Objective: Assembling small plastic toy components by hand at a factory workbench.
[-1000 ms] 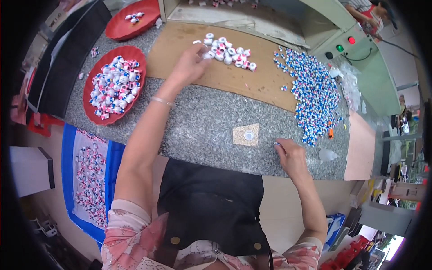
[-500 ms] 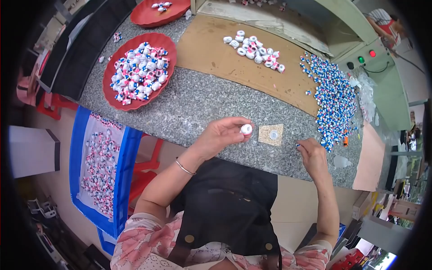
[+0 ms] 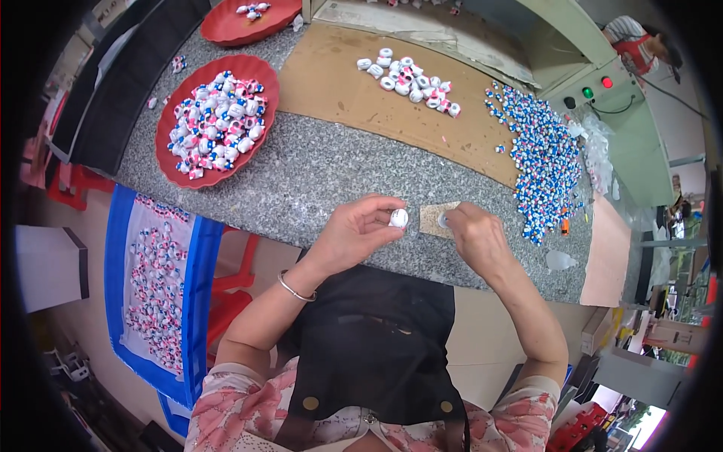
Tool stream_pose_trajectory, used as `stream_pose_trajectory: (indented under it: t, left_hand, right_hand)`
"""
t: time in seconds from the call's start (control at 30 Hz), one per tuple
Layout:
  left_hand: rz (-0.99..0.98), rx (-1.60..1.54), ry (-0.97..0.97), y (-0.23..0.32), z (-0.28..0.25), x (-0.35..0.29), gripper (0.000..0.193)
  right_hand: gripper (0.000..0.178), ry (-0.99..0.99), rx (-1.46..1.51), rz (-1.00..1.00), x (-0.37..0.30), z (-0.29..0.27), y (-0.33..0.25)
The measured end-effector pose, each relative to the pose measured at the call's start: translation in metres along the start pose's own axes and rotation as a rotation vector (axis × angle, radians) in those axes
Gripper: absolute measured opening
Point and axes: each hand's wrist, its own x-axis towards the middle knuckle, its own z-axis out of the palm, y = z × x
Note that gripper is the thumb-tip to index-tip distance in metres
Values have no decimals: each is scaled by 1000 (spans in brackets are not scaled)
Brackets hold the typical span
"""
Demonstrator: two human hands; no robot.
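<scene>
My left hand [image 3: 348, 233] pinches a small white rounded plastic piece [image 3: 399, 218] between thumb and fingertips, just above the grey speckled table. Close by lies a tan, grainy pad [image 3: 428, 217] with a small, pale round disc [image 3: 442, 220] on it. The fingers of my right hand [image 3: 482, 235] are pressed together over the disc and partly cover it. Whatever they hold is hidden. To the right spreads a pile of tiny blue, white and pink parts [image 3: 546, 162]. Several white and pink pieces [image 3: 414, 84] lie on a brown cardboard sheet [image 3: 324, 83].
A red scalloped dish [image 3: 164, 154] heaped with white, pink and blue pieces stands at left, another red dish [image 3: 218, 34] behind it. A blue crate [image 3: 197, 301] of pieces sits below the table's left. A green metal housing [image 3: 636, 124] rises back right; a person [image 3: 633, 49] is beyond.
My right hand has moved left, from beside the pile's near end to over the disc on the pad. My left hand still holds the white piece, now turned slightly. The whole view has shifted a little.
</scene>
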Motion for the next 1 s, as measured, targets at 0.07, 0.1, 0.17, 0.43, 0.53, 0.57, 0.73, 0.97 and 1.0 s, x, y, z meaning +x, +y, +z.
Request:
stream_pose_trajectory:
  t: [0.07, 0.1, 0.17, 0.43, 0.53, 0.57, 0.73, 0.97, 1.0]
  left_hand:
    - [24, 55, 35, -3, 2, 0, 35]
    - [22, 57, 36, -5, 3, 1, 35]
    - [92, 210, 53, -11, 7, 3, 33]
    - [365, 514, 92, -29, 28, 17, 31]
    - [497, 651, 68, -29, 36, 17, 30]
    - [544, 717, 43, -29, 39, 16, 30]
    - [314, 449, -139, -22, 31, 20, 30]
    - [-70, 217, -316, 1, 33, 16, 24]
    - [-88, 266, -313, 2, 34, 13, 24]
  right_hand:
    - [10, 4, 45, -4, 0, -1, 1]
    - [10, 4, 48, -4, 0, -3, 0]
    - [9, 100, 121, 44, -3, -7, -4]
    - [14, 172, 859, 486, -20, -5, -12]
    - [15, 101, 1235, 620, -25, -4, -16]
    - [14, 40, 1275, 631, -26, -5, -19]
    - [11, 112, 1213, 607, -33, -15, -29]
    - [9, 164, 712, 150, -27, -27, -38]
    - [8, 143, 711, 157, -27, -27, -39]
